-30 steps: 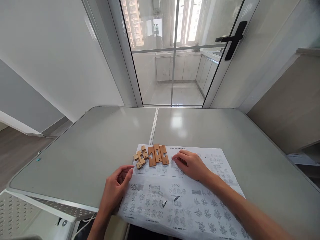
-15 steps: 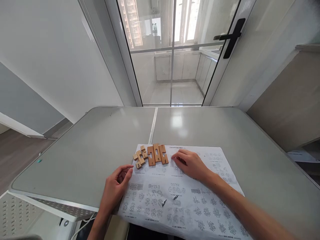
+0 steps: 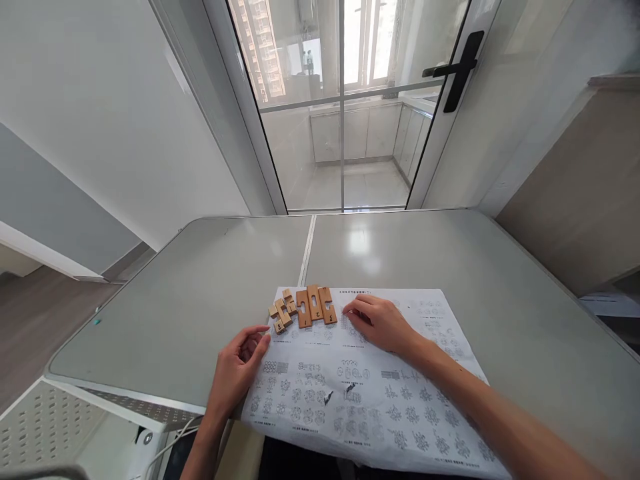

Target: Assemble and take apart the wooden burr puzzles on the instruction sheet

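A printed instruction sheet with rows of small line drawings lies at the near edge of the table. Near its far left corner is a row of flat wooden puzzle pieces, numbered 1, 2 and 3 and cut with slots. Just left of them sits a cluster of small light wooden notched pieces. My left hand rests at the sheet's left edge, below that cluster, fingers loosely curled and thumb apart, holding nothing. On the sheet, right of the numbered pieces, lies my right hand, fingers relaxed and apart from the wood.
The grey table has a seam running away from me. Beyond it stands a glass door with a black handle. At the lower left are a white perforated panel and a cable.
The view has shifted slightly, so the table's left side sits a little further right. Both hands and the wooden pieces stay in the same places on the sheet.
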A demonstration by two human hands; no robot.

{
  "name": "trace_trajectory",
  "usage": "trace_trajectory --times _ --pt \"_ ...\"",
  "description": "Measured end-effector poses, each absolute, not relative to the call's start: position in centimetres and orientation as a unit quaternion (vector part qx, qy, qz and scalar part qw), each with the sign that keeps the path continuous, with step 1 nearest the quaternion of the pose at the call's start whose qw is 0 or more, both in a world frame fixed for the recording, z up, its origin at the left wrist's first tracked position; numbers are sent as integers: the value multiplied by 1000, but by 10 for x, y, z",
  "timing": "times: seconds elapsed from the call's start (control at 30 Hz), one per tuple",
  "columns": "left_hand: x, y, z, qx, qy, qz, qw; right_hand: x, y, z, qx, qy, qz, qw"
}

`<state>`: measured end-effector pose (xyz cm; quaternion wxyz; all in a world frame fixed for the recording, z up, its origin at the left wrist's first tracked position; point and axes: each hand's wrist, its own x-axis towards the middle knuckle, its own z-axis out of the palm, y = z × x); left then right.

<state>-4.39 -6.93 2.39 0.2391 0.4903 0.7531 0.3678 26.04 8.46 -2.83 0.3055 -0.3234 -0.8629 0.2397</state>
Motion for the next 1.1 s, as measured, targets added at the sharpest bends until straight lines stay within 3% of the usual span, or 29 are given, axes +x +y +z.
trace_trajectory --times 0.3,0.67,1.1 --pt "-38 -60 16 616 717 325 30 262 86 -29 -321 -862 249 304" --pt "-36 8 -7 662 693 281 46 261 88 -27 -318 -862 253 304" --pt "-43 16 11 634 705 315 43 260 87 -23 -323 -819 336 334"
